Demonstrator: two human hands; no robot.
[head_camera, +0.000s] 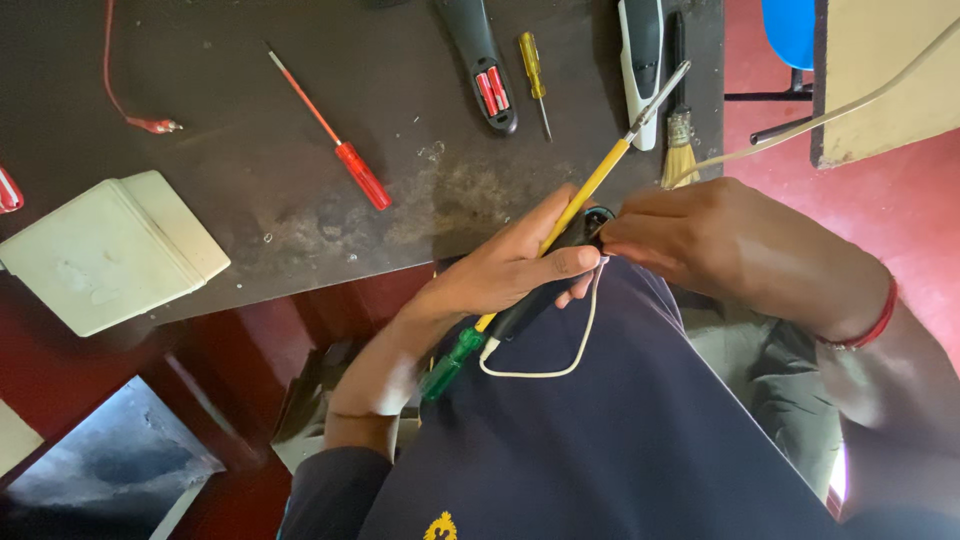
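We hold the small black part (560, 270) and the yellow-shafted screwdriver (585, 195) clamped in our left hand (500, 275) above the lap while our right hand (720, 240) pinches the cream wire (575, 350) at its socket; best keep the feed slow and straight.

Dark navy sleeves & top w/ small yellow emblem, red band on right wrist.

Translucent green plastic screwdriver handle (452, 364); scuffed, dusty matt dark tabletop (300, 200).
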